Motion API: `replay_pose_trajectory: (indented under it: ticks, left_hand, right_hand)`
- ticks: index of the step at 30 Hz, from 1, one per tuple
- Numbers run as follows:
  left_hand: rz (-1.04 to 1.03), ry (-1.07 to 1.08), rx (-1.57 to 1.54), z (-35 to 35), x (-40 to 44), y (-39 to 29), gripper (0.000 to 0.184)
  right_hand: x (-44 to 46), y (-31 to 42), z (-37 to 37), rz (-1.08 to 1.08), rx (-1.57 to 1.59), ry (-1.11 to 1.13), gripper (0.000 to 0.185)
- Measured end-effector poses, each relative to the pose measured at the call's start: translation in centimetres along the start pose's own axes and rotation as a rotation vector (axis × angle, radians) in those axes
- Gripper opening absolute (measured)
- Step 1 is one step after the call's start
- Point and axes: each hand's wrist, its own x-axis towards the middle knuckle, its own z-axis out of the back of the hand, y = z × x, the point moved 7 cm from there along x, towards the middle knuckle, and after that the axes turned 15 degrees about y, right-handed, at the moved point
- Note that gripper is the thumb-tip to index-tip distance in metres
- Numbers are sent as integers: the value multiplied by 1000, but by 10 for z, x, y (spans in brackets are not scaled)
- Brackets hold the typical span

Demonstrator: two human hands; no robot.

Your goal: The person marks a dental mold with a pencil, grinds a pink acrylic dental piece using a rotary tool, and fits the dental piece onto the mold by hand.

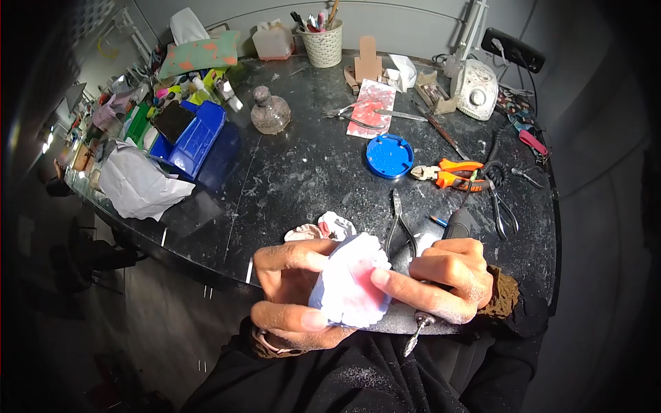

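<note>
A pale plaster dental model (341,286) with a pink plate on it is held between the thumb and fingers of my left hand (289,296). My right hand (447,282) is curled round a dark rotary handpiece (460,224), whose metal bur (413,341) points down below the hand. The extended index finger of that hand touches the pink plate. Just behind the model, other plaster pieces (336,224) lie on the black table (289,175). White dust covers my fingers.
Behind my right hand lie slim pliers (398,220), orange-handled cutters (454,174), a blue round lid (390,155) and more pliers (505,213). A glass bottle (270,113) stands further back. Blue bins (196,141) and crumpled paper (138,182) are at the left.
</note>
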Motion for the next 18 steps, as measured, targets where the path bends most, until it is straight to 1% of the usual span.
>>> replay_pose_trajectory:
  ticks: [1,3,4,5,8,9,12,15,18]
  left_hand:
    - [-5,7,-9,1,-2,2,66]
    - [92,-90,-187,3,-7,5,67]
    - [140,-138,-277,4,-9,8,68]
    - [122,-95,-309,3,-8,9,70]
    - [154,-170,-422,2,-16,17,68]
    - [113,-149,-451,0,-17,18,69]
    - [139,-82,-462,0,-13,18,70]
    - [258,19,-496,-3,-8,15,66]
    - [426,-83,-718,-8,-8,15,61]
  right_hand:
    - [-2,0,0,27,-4,-61,42]
    - [-6,-2,-3,80,-11,-184,39]
    - [-6,-1,-3,89,-25,-168,40]
    - [-6,-1,-2,98,-38,-152,40]
    - [-4,3,0,106,-112,-102,41]
    - [-3,4,0,104,-140,-84,42]
    - [-1,6,-2,82,-142,-64,41]
    - [-1,9,-6,97,-222,-49,41]
    - [-1,12,-12,104,-316,-5,43]
